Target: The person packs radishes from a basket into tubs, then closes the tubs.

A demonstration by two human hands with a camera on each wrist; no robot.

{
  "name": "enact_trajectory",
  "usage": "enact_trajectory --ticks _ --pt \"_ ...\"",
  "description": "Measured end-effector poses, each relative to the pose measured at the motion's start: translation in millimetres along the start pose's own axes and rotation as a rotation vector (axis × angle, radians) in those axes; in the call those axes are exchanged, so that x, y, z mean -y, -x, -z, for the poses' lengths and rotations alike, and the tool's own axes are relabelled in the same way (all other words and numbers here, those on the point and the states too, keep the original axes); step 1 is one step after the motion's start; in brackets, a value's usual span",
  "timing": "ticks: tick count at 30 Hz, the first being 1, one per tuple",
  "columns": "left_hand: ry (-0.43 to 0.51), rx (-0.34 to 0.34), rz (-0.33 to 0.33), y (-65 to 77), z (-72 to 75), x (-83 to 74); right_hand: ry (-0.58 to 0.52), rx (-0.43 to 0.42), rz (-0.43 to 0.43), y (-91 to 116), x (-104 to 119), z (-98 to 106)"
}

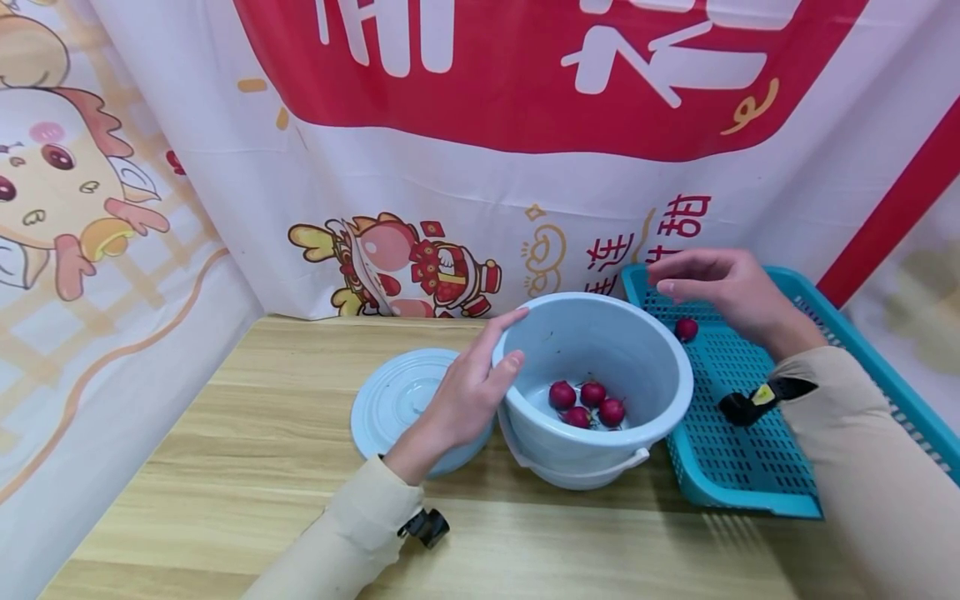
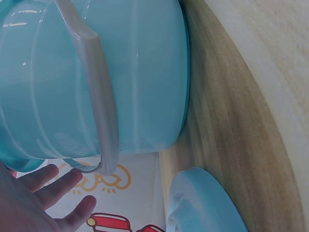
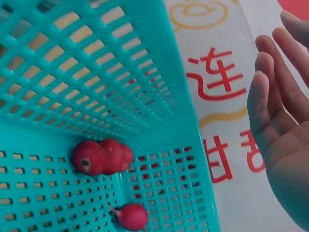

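My left hand (image 1: 468, 387) rests at the left side of a light blue bucket (image 1: 592, 454), thumb and index finger at its rim. In the left wrist view, the other fingers (image 2: 60, 186) extend loosely beside the bucket wall. Several red radishes (image 1: 576, 417) lie on the bucket's bottom. My right hand (image 1: 723, 292) is raised over the far end of a teal basket (image 1: 750, 497), with nothing in its loosely bent fingers. In the right wrist view, one radish (image 3: 133, 216) lies apart in the basket and a cluster of radishes (image 3: 88, 158) sits against its wall.
A round light blue lid (image 1: 397, 392) lies on the wooden table (image 1: 247, 475) left of the bucket, partly behind my left hand. The bucket's pale handle (image 1: 592, 473) hangs down in front. A printed cloth (image 1: 450, 167) hangs behind the table.
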State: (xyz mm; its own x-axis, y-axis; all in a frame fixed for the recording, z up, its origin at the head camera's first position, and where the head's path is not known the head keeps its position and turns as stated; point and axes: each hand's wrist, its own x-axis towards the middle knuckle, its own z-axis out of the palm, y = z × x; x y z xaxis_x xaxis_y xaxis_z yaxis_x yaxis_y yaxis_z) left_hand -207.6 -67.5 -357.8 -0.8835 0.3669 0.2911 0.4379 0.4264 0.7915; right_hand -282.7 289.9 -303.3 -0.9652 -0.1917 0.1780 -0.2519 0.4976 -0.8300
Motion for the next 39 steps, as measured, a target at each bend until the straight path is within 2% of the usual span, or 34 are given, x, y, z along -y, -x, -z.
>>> enact_trajectory --ticks 9,14,21,26,39 --pt "-0.002 -0.006 0.000 1.3 2.0 0.8 -0.018 -0.026 -0.035 -5 -10 12" --pt "-0.003 -0.007 -0.001 2.4 3.5 1.1 -0.066 -0.037 -0.077 -9 -17 18" --pt "-0.001 -0.012 -0.004 2.8 4.5 1.5 -0.121 -0.074 -0.075 -12 -27 27" --pt "0.001 -0.015 -0.006 3.1 4.0 1.2 -0.096 -0.072 -0.102 -12 -32 31" --pt "0.002 -0.001 0.010 2.3 -0.3 -1.6 -0.018 -0.002 -0.227 -9 -59 37"
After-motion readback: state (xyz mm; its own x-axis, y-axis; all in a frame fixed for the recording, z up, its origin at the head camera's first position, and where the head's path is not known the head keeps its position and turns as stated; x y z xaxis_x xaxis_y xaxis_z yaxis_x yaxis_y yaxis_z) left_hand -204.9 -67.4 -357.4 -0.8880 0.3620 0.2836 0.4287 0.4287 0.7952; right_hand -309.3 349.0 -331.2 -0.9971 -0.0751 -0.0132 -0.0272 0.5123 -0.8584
